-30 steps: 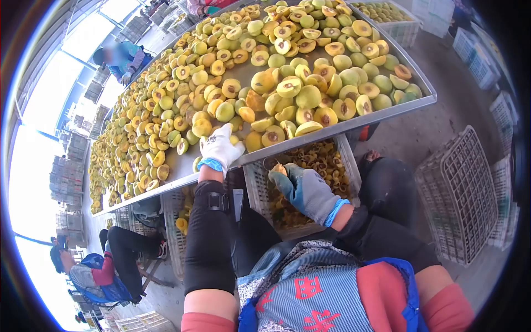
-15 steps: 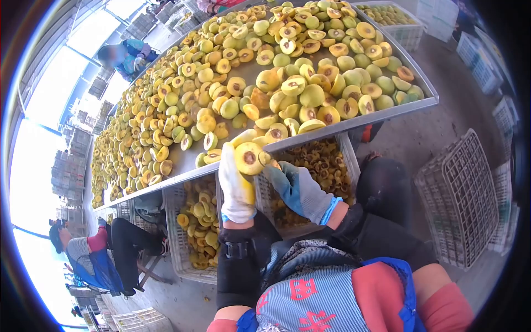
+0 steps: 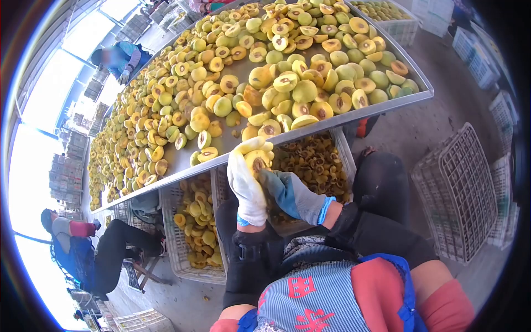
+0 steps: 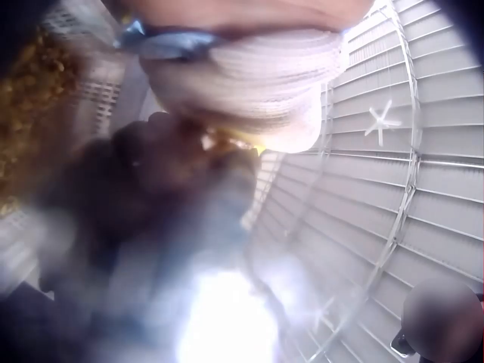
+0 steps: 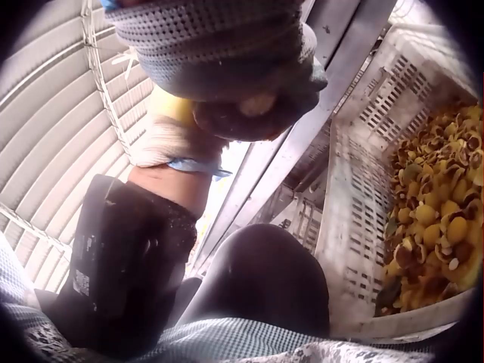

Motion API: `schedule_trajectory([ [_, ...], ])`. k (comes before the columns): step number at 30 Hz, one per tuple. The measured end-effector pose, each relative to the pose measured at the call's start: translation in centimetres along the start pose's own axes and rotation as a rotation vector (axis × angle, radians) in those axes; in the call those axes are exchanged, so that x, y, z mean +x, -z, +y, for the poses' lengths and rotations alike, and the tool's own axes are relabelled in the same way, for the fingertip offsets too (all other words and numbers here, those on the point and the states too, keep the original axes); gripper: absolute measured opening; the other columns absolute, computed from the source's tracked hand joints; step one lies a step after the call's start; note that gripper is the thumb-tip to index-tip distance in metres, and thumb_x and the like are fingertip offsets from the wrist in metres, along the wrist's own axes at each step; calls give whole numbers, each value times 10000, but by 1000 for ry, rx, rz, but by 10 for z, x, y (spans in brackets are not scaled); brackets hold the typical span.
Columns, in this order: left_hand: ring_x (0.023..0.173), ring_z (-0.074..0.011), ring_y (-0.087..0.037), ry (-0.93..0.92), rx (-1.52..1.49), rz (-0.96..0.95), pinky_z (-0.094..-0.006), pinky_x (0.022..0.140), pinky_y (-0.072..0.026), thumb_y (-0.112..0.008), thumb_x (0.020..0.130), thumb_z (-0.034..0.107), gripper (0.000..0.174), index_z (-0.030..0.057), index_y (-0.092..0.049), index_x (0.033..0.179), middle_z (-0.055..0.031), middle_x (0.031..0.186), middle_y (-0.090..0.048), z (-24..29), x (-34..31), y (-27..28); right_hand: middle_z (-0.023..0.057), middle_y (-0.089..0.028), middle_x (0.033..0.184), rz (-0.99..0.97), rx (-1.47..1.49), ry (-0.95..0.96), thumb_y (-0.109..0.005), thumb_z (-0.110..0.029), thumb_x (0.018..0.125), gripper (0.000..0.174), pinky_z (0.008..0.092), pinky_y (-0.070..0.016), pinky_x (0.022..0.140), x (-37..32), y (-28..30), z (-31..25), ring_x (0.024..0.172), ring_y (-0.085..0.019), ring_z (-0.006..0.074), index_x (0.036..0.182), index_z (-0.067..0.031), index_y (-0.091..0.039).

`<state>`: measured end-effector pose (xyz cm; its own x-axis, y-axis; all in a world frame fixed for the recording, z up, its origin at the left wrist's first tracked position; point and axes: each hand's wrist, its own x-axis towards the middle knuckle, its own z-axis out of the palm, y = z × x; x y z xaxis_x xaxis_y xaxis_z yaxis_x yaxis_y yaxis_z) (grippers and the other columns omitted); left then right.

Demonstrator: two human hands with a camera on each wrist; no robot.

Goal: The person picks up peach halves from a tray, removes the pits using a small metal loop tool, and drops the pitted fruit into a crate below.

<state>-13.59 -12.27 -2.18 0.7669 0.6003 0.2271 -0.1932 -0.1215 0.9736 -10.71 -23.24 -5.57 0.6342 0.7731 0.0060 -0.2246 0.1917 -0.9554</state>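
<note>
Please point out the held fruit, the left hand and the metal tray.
Held fruit (image 3: 258, 162), head view: its cut face.
Left hand (image 3: 245, 181), head view: middle of glove.
Metal tray (image 3: 359, 115), head view: its near rim.

Left glove (image 3: 247, 182) white, yellow at fingers; right glove (image 3: 296, 195) grey knit, blue over fingers. Bright blue cuffs (image 3: 326, 211) at both wrists. Black forearm covers (image 3: 381, 235), coral sleeves (image 3: 442, 301) above. Apron (image 3: 343, 282) striped blue-grey (red characters (image 3: 301, 286) printed across front), edged royal blue. Trousers (image 3: 390, 188) black.

Below the left hand (image 3: 247, 185): red characters (image 3: 301, 286) on striped garment (image 3: 338, 289), one likely 田, rest unclear. Up that arm from the grip: pale label (image 5: 81, 282) on black sleeve (image 5: 140, 253), unreadable.
</note>
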Motion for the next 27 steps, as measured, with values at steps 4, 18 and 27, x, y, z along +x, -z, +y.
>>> schedule_trajectory([
  [4, 845, -223, -660, -25, -79, 60, -324, 805, -530, -341, 1075, 335, 463, -30, -624, 1112, -174, 1010, -700, -6, 1, -4, 103, -706, 975, -41, 63, 1, -506, -418, 1045, 462, 303, -499, 824, 0, -2, 3, 872, -555, 107, 1184, -2, -653],
  [18, 752, -213, -660, 204, -98, -76, -322, 723, -555, -329, 1077, 421, 525, -6, -608, 1198, -168, 968, -711, 6, 1, 3, -9, -573, 685, -89, 357, -497, -520, -673, 947, 578, 234, -363, 472, -12, 0, -37, 543, -480, 73, 908, -121, -687],
  [27, 685, -239, -672, 320, -111, -342, -319, 649, -553, -418, 1034, 458, 577, -59, -666, 967, -174, 863, -709, 10, 4, 22, -79, -414, 566, -206, 276, -469, -464, -773, 903, 639, 224, -255, 379, -7, 1, -17, 411, -332, 57, 798, -149, -554],
])
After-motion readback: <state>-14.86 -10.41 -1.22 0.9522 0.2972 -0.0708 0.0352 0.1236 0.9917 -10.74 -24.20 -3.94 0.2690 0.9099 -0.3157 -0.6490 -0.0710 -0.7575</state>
